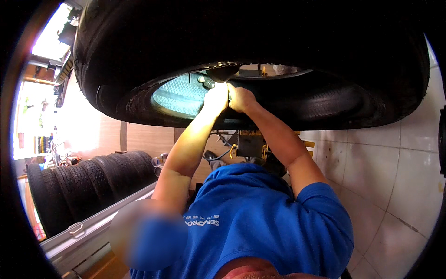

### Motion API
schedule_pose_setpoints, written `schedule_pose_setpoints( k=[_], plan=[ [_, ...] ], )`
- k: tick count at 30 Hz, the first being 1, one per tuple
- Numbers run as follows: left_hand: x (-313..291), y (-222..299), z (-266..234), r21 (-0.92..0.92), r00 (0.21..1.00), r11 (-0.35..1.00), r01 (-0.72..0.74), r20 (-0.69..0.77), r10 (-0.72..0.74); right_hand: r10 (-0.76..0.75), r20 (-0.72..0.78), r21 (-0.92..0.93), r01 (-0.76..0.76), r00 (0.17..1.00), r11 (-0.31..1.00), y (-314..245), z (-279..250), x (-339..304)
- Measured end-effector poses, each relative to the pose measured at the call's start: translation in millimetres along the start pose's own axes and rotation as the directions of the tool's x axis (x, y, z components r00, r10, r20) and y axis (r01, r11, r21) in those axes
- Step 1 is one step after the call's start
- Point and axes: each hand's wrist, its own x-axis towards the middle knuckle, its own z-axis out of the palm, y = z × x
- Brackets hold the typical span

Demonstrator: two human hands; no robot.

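A large black tire fills the top of the view, and both my hands reach into its opening. My left hand is closed around a small dark tool with a pale, rounded tip; its exact kind cannot be made out. Close against it, my right hand has its fingers curled in, and what they grip is hidden. Bright light falls on my left hand and on the tire's ribbed inner lining, to the left of the tool.
Below the tire, in front of my body, is a stand with yellow parts. A row of tires stands at the left, beside a pale metal rail with a handle. Tiled floor stretches along the right.
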Motion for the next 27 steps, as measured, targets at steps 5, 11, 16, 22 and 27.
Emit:
schedule_pose_setpoints(
  k=[5,11,16,22,27],
  plan=[
    [-3,0,3,0.03,1.0,1.0,0.001,-0.006,-0.001,-0.026,0.022,-0.014,0.026,0.999,1.0,2,-4,1],
    [4,-4,3,0.029,0.999,0.999,-0.028,0.035,0.027,-0.018,0.052,0.011,0.017,0.998,1.0,4,-6,7],
    [0,-1,3,0.066,0.998,0.996,-0.056,-0.036,0.059,0.004,0.043,0.026,-0.005,0.999,1.0,7,-5,6],
    [-11,5,-3,0.036,1.0,0.999,-0.005,0.031,0.004,-0.021,0.117,0.025,0.018,0.993,1.0,3,-6,1],
    [6,3,0,0.084,0.992,0.996,-0.005,0.127,-0.005,-0.013,0.025,-0.013,0.013,1.0,1.0,11,-3,11]
  ],
)
